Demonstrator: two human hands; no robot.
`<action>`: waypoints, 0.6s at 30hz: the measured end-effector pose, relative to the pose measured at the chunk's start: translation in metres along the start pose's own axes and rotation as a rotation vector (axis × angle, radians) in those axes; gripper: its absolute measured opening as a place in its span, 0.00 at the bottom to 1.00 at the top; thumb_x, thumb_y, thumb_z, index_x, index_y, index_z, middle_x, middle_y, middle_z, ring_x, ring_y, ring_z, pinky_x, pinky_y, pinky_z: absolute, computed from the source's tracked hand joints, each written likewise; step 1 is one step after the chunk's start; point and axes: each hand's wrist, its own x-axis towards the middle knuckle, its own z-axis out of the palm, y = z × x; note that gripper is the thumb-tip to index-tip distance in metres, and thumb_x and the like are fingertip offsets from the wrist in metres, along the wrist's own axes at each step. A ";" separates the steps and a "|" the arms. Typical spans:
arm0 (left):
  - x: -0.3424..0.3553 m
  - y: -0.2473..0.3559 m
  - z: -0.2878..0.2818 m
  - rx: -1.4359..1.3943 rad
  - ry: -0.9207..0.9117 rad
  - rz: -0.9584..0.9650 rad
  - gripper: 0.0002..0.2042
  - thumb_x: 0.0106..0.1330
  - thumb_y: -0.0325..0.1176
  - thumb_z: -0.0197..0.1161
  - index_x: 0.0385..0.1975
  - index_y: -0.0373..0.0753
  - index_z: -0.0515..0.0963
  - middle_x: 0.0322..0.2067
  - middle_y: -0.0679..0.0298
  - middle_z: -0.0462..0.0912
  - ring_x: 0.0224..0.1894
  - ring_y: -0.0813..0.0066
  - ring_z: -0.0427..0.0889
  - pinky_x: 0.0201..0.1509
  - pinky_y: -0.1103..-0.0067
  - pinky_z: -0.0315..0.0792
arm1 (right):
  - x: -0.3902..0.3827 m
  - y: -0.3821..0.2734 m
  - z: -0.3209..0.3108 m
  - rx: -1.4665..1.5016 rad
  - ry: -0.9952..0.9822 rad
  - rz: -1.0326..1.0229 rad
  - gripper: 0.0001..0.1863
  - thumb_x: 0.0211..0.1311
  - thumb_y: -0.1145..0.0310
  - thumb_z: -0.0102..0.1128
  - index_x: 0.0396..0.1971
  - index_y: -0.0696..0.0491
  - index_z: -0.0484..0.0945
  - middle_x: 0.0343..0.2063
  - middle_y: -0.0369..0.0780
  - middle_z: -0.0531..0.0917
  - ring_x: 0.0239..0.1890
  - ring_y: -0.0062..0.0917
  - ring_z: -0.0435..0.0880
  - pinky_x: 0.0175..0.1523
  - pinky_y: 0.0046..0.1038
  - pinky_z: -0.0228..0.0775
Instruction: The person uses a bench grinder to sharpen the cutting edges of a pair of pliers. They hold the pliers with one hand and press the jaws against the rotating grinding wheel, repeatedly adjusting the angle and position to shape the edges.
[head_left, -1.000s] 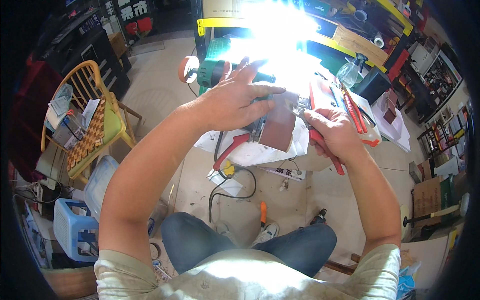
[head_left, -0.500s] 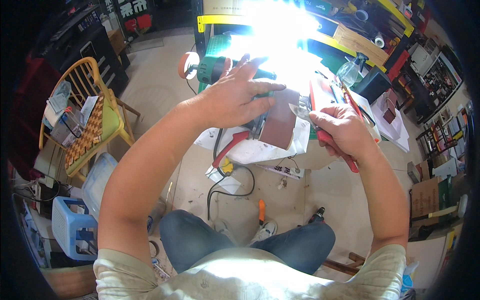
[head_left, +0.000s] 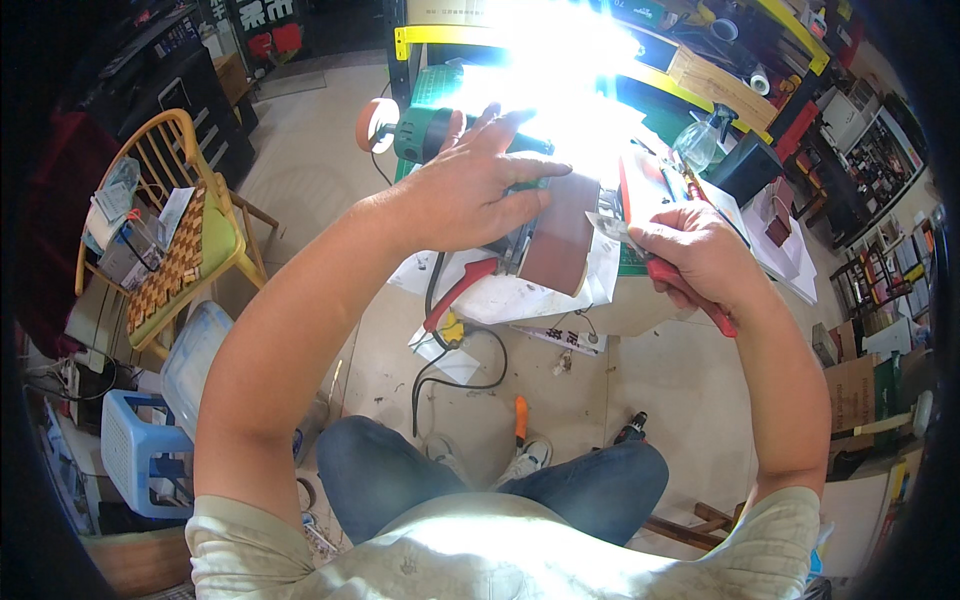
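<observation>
Near one brown belt [head_left: 557,242]: two hands [head_left: 478,195] [head_left: 695,250]; right grips red-handled tool [head_left: 661,270]

The left arm [head_left: 310,300] bends at the elbow [head_left: 245,425] and slants inward; the left hand [head_left: 480,192] is palm down, fingers [head_left: 540,168] fanned apart, thumb [head_left: 525,206] pointing right. The right arm [head_left: 785,380] rises more steeply, and the right hand [head_left: 700,250] curls in a grip, thumb aimed left. The 2 hands are apart.
</observation>
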 end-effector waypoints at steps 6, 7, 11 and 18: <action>-0.001 0.001 0.000 -0.010 0.009 0.001 0.22 0.73 0.51 0.48 0.64 0.58 0.74 0.74 0.50 0.50 0.77 0.46 0.39 0.75 0.44 0.31 | -0.002 -0.001 -0.003 -0.005 -0.015 0.015 0.21 0.64 0.57 0.64 0.48 0.58 0.80 0.18 0.36 0.79 0.13 0.17 0.75 0.17 0.20 0.63; -0.001 0.001 0.000 -0.014 0.006 0.000 0.21 0.73 0.51 0.48 0.64 0.58 0.74 0.74 0.50 0.50 0.77 0.46 0.39 0.75 0.44 0.31 | -0.002 -0.002 -0.003 0.001 -0.023 0.013 0.21 0.64 0.57 0.64 0.47 0.58 0.80 0.18 0.36 0.79 0.13 0.17 0.75 0.17 0.20 0.63; -0.001 0.001 -0.001 -0.048 0.028 0.012 0.21 0.73 0.48 0.51 0.62 0.55 0.75 0.74 0.49 0.50 0.76 0.40 0.41 0.76 0.45 0.31 | -0.001 -0.001 -0.002 0.035 -0.034 0.004 0.20 0.64 0.57 0.64 0.47 0.58 0.80 0.17 0.36 0.79 0.13 0.17 0.74 0.17 0.20 0.62; 0.000 0.002 -0.002 -0.077 0.039 -0.019 0.21 0.72 0.49 0.51 0.63 0.55 0.75 0.73 0.48 0.52 0.77 0.45 0.41 0.76 0.47 0.31 | -0.003 0.013 -0.008 0.189 -0.066 -0.069 0.14 0.65 0.59 0.63 0.39 0.56 0.80 0.18 0.35 0.78 0.12 0.17 0.72 0.17 0.20 0.61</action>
